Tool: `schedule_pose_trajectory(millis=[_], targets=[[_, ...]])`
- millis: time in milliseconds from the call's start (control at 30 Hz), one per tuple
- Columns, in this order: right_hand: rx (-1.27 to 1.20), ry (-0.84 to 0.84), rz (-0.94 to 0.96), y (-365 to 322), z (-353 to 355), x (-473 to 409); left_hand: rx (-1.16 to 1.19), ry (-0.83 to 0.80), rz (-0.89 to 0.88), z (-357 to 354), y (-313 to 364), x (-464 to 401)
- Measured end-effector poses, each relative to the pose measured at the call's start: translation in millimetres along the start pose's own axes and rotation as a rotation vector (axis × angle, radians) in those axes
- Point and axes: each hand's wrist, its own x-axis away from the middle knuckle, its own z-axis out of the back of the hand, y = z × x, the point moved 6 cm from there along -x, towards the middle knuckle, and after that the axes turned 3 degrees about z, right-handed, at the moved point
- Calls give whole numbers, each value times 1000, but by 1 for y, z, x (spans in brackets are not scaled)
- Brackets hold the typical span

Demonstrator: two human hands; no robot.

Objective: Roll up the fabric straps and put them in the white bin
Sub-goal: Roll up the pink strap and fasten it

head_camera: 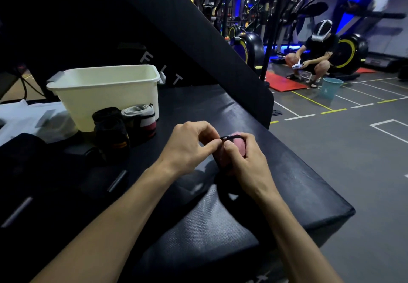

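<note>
Over the black padded worktop, the left hand pinches a thin black strap end while the right hand has its grip curled round a pink rolled fabric strap. At ten o'clock from them stands the white plastic bin, with rolled black and grey-pink straps touching its front.

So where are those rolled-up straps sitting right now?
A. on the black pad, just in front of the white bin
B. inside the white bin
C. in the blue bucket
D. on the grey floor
A: the rolled straps stand on the black pad right against the front of the white bin, not inside it, while both hands work on a pink roll nearer the camera.
</note>
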Motion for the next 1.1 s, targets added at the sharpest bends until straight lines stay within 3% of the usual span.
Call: schedule_pose_trajectory(millis=[167,633,1100], targets=[[-178,28,-75,-1,4,-2,-50,-3,1,-2,0,0],[-245,53,-101,9,4,-10,-194,-61,-160,-11,8,1],[-226,70,25,14,11,-5,40,18,-159,-15,3,2]])
